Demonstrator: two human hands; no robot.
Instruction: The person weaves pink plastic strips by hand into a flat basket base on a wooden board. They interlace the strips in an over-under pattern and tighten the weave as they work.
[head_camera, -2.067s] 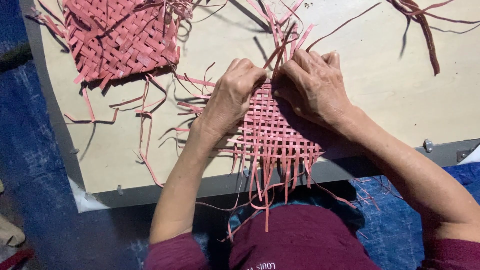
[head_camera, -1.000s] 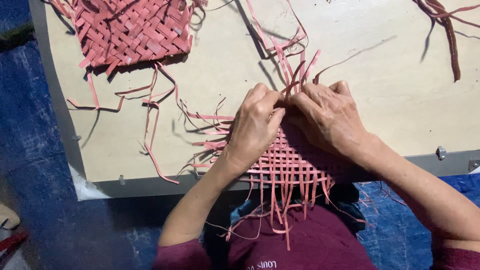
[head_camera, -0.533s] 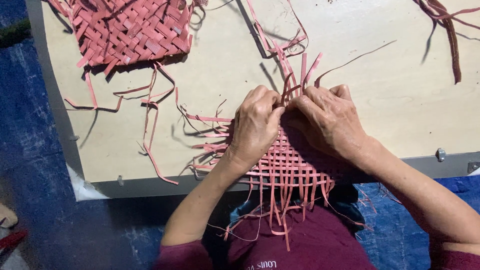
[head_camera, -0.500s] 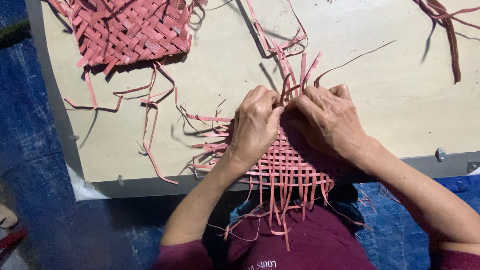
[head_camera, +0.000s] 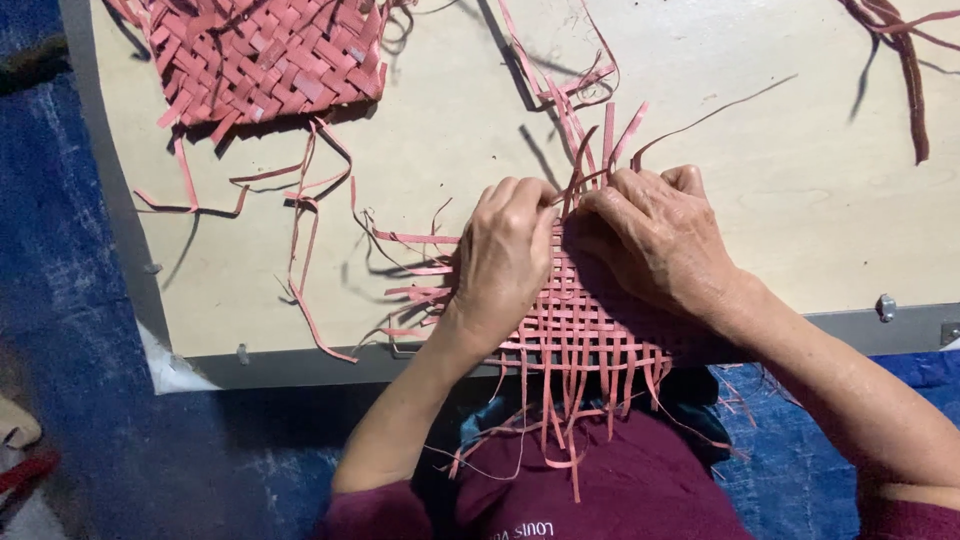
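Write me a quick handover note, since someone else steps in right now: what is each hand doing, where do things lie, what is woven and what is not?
Left hand: pressing on the half-woven pink mat, fingers curled at its far edge.
Right hand: on the same mat, pinching upright strips.
Mat lies at the near edge of the board.
Done: near part woven; a finished mat lies far left.
Left: loose ends all around are unwoven.

Centre of the woven mat (head_camera: 575, 330) is hidden under both hands; the second mat (head_camera: 260, 55) is cut off at the top edge.
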